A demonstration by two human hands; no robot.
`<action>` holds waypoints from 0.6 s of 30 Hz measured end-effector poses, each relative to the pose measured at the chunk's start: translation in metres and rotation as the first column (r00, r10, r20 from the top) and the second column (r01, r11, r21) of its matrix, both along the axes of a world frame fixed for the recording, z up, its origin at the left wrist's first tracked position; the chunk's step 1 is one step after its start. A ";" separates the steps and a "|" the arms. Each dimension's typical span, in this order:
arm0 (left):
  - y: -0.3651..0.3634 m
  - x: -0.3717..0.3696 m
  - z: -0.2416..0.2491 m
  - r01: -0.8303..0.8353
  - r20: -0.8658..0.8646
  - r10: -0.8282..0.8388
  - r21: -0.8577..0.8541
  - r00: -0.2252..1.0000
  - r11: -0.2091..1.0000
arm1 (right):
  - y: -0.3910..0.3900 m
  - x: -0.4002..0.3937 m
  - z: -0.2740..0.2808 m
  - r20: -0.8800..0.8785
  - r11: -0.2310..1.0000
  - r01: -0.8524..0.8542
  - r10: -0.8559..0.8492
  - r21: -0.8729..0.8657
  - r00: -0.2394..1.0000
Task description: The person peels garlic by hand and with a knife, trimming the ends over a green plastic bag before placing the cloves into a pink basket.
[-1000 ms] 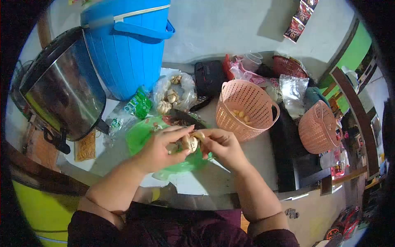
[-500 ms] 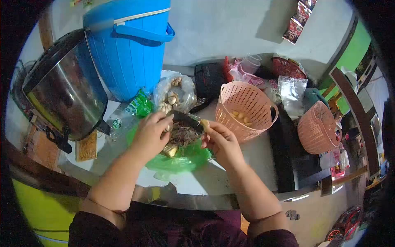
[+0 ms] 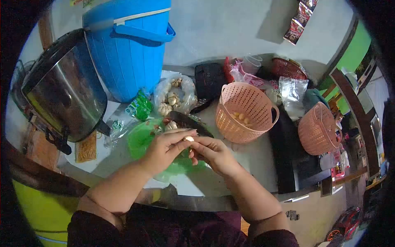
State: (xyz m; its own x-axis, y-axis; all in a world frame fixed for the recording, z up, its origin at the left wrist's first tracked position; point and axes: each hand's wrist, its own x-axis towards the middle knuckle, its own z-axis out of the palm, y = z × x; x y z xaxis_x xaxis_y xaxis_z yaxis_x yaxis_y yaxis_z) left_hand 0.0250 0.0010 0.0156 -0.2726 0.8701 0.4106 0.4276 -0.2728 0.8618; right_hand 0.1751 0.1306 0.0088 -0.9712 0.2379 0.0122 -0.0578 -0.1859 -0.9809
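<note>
Close together at the middle of the counter, my left hand (image 3: 166,150) and my right hand (image 3: 216,154) both pinch a pale garlic clove (image 3: 189,138) between their fingertips. Just beyond the fingers is a dark knife blade (image 3: 193,123), slanting down to the right. Under my hands spreads a green plastic bag (image 3: 142,138), with a garlic bulb (image 3: 172,125) beside the blade and part of the bag's contents hidden by my hands. Farther back, a clear plastic bag (image 3: 187,96) holds several garlic bulbs. To the right, a pink basket (image 3: 247,96) has peeled cloves (image 3: 242,118) at its bottom.
A tall blue bucket (image 3: 127,53) and a dark, shiny metal appliance (image 3: 68,90) stand at the left. Crumpled green packaging (image 3: 140,105) lies before the bucket. A second pink basket (image 3: 319,129) is at the right, past a dark strip (image 3: 284,156). Sachets (image 3: 300,22) hang on the wall.
Both hands have come together and nearer to me. The clove, earlier at my right fingertips by the blade, is now between both hands. The baskets and bags have stayed put.
</note>
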 end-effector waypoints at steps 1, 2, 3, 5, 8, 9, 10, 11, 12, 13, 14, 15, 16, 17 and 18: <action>-0.001 0.000 0.001 -0.015 -0.013 0.015 -0.023 1.000 1.000 | 0.000 0.001 0.004 0.020 0.999 0.012 -0.013 0.044 1.000; -0.001 -0.001 0.001 -0.030 -0.026 0.029 -0.046 0.999 0.998 | 0.001 0.003 0.007 0.039 0.996 0.024 -0.027 0.088 0.999; -0.001 -0.001 0.002 -0.064 0.017 0.064 -0.020 0.998 0.998 | 0.002 0.004 0.009 -0.029 0.929 0.119 -0.116 0.351 0.993; 0.002 -0.004 0.003 -0.135 0.107 0.131 0.028 0.986 0.990 | 0.004 0.005 0.011 -0.217 0.577 0.306 -0.219 0.757 0.951; 0.001 -0.017 0.005 -0.146 0.191 0.138 0.032 0.972 0.989 | 0.007 0.006 0.011 -0.346 0.244 0.429 -0.317 0.870 0.883; 0.002 -0.021 -0.002 -0.171 0.206 0.158 0.050 0.966 0.984 | 0.007 0.007 0.012 -0.227 0.255 0.333 -0.369 0.908 0.901; 0.002 -0.023 -0.005 -0.186 0.193 0.175 0.040 0.965 0.982 | 0.006 0.008 0.009 -0.169 0.196 0.261 -0.391 0.945 0.905; 0.002 -0.025 -0.006 -0.201 0.180 0.192 0.031 0.965 0.979 | 0.004 0.009 0.004 -0.112 0.137 0.184 -0.418 0.973 0.902; 0.002 -0.026 -0.006 -0.215 0.166 0.208 0.021 0.964 0.976 | 0.005 0.009 -0.002 -0.057 0.080 0.103 -0.448 0.991 0.892; 0.002 -0.023 -0.003 -0.228 0.167 0.220 0.027 0.961 0.973 | 0.009 0.008 -0.004 0.018 0.087 0.021 -0.428 0.996 0.904; 0.003 -0.023 -0.004 -0.224 0.152 0.218 0.022 0.964 0.974 | 0.009 0.009 -0.004 0.019 0.093 0.024 -0.443 0.995 0.896; 0.004 -0.024 -0.006 -0.221 0.137 0.217 0.018 0.967 0.975 | 0.008 0.010 -0.001 0.020 0.097 0.027 -0.457 0.995 0.889; 0.004 -0.025 -0.007 -0.219 0.121 0.216 0.015 0.969 0.976 | 0.007 0.010 0.001 0.020 0.101 0.031 -0.470 0.994 0.882; 0.005 -0.024 -0.007 -0.221 0.117 0.218 0.014 0.969 0.975 | 0.005 0.009 0.002 0.053 0.092 -0.008 -0.498 0.996 0.865; 0.005 -0.024 -0.007 -0.223 0.113 0.220 0.013 0.969 0.975 | 0.004 0.008 0.003 0.084 0.085 -0.046 -0.527 0.995 0.846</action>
State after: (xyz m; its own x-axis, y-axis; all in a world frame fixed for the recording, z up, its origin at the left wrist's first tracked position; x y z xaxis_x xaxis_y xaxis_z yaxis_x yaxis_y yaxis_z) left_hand 0.0010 0.0058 0.0082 -0.5025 0.7725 0.3883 0.3824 -0.2042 0.9012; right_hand 0.1834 0.1345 0.0120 -0.8391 0.5214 0.1554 0.4809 0.8443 -0.2363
